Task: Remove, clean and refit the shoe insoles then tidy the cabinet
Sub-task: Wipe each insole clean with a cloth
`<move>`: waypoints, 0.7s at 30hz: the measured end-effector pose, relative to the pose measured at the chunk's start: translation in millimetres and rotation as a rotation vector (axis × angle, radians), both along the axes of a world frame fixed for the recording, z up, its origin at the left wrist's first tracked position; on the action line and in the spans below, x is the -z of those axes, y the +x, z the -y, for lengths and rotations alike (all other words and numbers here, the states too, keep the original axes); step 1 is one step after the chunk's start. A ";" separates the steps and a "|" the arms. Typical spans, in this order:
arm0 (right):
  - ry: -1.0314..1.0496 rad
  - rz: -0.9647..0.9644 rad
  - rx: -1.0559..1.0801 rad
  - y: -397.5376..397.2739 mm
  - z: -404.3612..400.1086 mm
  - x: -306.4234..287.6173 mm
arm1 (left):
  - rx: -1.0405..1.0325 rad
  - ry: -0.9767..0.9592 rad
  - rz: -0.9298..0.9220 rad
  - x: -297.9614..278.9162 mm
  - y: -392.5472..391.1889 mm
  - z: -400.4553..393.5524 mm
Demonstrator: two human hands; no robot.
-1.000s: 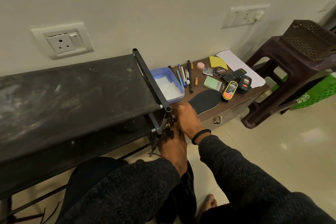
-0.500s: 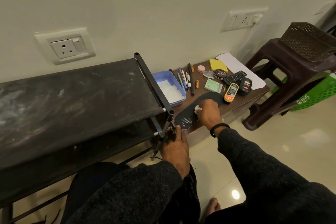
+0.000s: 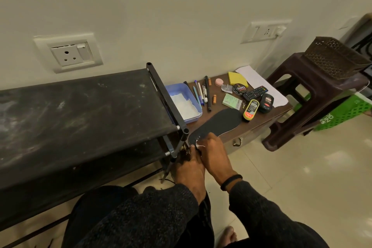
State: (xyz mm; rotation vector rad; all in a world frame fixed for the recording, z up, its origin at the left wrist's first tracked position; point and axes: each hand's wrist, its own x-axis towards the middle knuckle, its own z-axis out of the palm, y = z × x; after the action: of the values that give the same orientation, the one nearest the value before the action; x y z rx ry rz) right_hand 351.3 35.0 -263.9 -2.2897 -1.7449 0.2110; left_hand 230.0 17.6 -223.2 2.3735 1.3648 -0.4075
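A black insole (image 3: pixel 220 122) lies flat on the low brown cabinet (image 3: pixel 259 121), its heel end at the near left corner. My right hand (image 3: pixel 214 154) presses a small white wipe (image 3: pixel 198 144) onto that heel end, fingers curled round the wipe. My left hand (image 3: pixel 188 169) sits just below it at the cabinet's corner, fingertips touching the insole's heel edge; its palm side is hidden. A blue tray (image 3: pixel 187 103) holding white tissue stands beside the insole.
A black shoe rack (image 3: pixel 86 112) with a dusty top fills the left. Pens, a remote, polish tins, a yellow sponge and paper crowd the cabinet's back. A dark plastic stool (image 3: pixel 314 90) with a basket and a green crate (image 3: pixel 342 112) stand on the right.
My right hand wiped up the insole towards its middle, then came back down to the heel end beside my left hand. The insole stayed put.
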 end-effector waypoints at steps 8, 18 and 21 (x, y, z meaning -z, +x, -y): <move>-0.051 0.036 0.016 26.9 -15.7 -18.9 | 0.046 0.044 -0.047 -3.2 -0.3 0.5; 0.049 -0.031 -0.071 6.4 -31.8 -27.7 | -0.010 0.005 -0.026 -7.1 1.8 1.7; 0.019 -0.019 -0.177 -1.4 -17.2 -26.6 | -0.011 0.014 -0.008 -7.8 1.0 2.2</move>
State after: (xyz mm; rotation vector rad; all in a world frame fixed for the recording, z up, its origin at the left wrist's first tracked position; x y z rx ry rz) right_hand 349.8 52.2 -237.3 -2.1134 -1.9320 0.2474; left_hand 231.0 15.4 -215.4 2.3770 1.3875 -0.4066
